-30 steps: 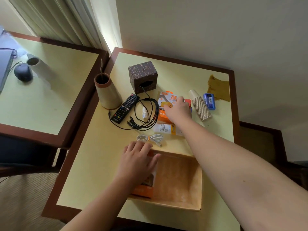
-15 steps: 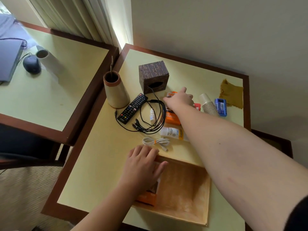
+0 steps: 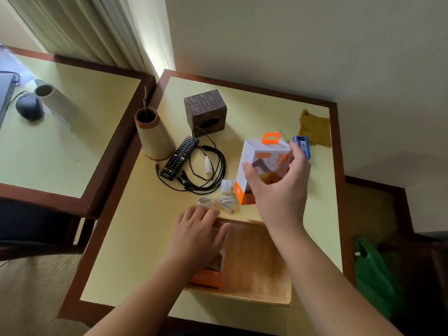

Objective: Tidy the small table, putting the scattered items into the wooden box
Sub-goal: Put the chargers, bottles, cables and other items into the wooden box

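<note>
Right hand [image 3: 278, 190] grips a white-and-orange carton [image 3: 257, 163] above the table's centre; left hand [image 3: 198, 231] rests flat on the wooden box [image 3: 261, 267] at six o'clock, which holds perhaps one packet. Cables [image 3: 206, 170] and remote [image 3: 179, 157] remain at ten o'clock.

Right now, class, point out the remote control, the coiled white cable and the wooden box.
remote control [image 3: 179, 158], head view, middle of keypad
coiled white cable [image 3: 216, 202], head view, orange tie
wooden box [image 3: 254, 260], head view, bare floor
</note>
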